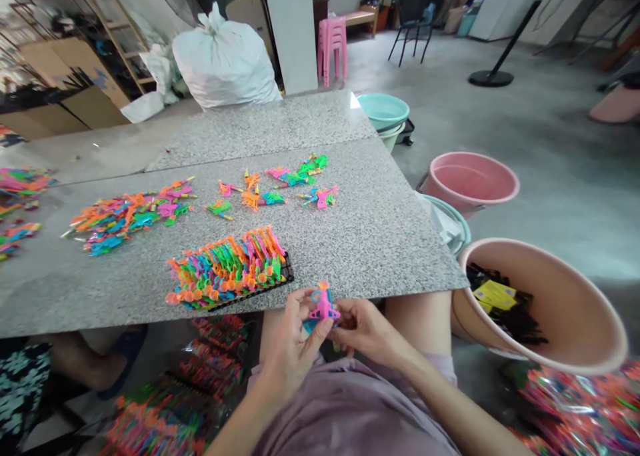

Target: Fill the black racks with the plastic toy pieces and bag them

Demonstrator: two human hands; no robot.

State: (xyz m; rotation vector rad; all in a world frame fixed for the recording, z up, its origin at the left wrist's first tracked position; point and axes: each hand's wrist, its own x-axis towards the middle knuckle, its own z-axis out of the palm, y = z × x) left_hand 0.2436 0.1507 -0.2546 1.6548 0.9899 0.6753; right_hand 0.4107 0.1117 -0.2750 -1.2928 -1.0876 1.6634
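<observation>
The left hand (289,336) pinches a pink-and-blue plastic toy (325,307); the right hand (373,331) meets it, grip unclear. Right of both, a bucket (565,303) holds yellow cards (495,295), any lettering too small to read

Mauve clothing (353,413) (softly creased)

Ahead of me a white sack (227,66), knotted on top, sits right of a cardboard box (99,111). Farther off I see pink stools (333,43) stacked beside a pale pillar (290,43), and a black chair (419,4); to my right, a teal basin (384,109) and a pink bucket (473,176).
</observation>
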